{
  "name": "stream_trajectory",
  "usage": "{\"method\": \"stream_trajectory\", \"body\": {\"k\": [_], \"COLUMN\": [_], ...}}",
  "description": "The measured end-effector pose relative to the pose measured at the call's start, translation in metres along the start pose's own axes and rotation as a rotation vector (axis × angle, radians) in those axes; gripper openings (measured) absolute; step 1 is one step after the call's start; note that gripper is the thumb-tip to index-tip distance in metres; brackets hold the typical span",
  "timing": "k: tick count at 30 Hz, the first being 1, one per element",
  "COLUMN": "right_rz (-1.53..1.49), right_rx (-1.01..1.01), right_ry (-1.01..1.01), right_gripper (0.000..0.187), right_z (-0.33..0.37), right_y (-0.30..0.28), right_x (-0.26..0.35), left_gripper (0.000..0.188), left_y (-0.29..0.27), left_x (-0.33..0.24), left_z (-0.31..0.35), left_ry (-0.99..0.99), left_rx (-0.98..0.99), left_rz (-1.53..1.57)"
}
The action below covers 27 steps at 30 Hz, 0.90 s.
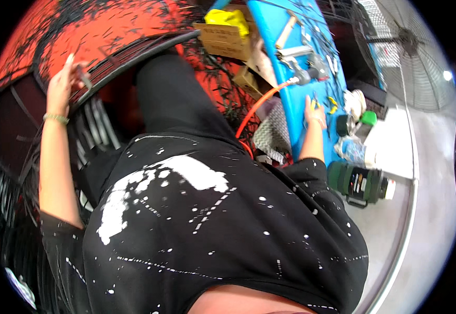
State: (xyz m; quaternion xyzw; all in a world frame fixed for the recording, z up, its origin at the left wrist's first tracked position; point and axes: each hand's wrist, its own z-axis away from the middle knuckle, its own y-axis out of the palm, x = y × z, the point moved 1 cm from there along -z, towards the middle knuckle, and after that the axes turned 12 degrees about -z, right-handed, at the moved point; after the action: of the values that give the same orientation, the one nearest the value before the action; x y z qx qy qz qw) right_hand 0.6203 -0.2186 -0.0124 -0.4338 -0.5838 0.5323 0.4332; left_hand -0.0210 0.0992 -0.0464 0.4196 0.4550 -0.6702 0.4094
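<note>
On the left, my left hand (70, 78) is raised beside a curved frame with a dark rim (136, 62) and thin dark strips along it. Its fingers are curled around the end of a short grey strip (85, 80); part of the grip is blurred. My right hand (314, 116) reaches over the blue tabletop (275, 63) at the right. Its fingers are closed on a small pair of yellow-handled pliers (314, 103), partly hidden by the hand. Another small yellow tool (333, 105) lies just to the right of that hand.
A hammer (286, 32) and a metal air tool (300, 76) with an orange hose (259, 103) lie on the blue tabletop. Beside it sits a cardboard box (222, 41). A green jug (357, 183) and large fan (411, 47) stand right. Black scraps litter the red floor (118, 23).
</note>
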Motion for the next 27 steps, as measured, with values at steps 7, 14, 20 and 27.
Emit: {"method": "stream_trajectory", "body": {"k": [7,14,20,27], "right_rz": [0.096,-0.804,-0.791,-0.479], "right_rx": [-0.061,-0.405,0.293,0.374], "right_ry": [0.229,-0.710,-1.471,-1.997], "right_gripper": [0.100,0.060,0.062,0.063], "right_z": [-0.012,-0.013,0.175,0.269], "right_y": [0.008,-0.015,-0.052,-0.038], "right_x": [-0.033,0.070,0.250,0.344], "left_gripper": [0.058,0.050,0.055,0.055], "left_y": [0.001,-0.005,-0.001,0.001], "left_x": [-0.016,-0.018,-0.018,-0.013], "left_z": [0.010,0.007,0.011,0.010], "left_ry": [0.079,-0.080,0.078,0.257], "left_rx": [0.178,0.255,0.045,0.058], "left_rz": [0.010,-0.047,-0.126,-0.050]}}
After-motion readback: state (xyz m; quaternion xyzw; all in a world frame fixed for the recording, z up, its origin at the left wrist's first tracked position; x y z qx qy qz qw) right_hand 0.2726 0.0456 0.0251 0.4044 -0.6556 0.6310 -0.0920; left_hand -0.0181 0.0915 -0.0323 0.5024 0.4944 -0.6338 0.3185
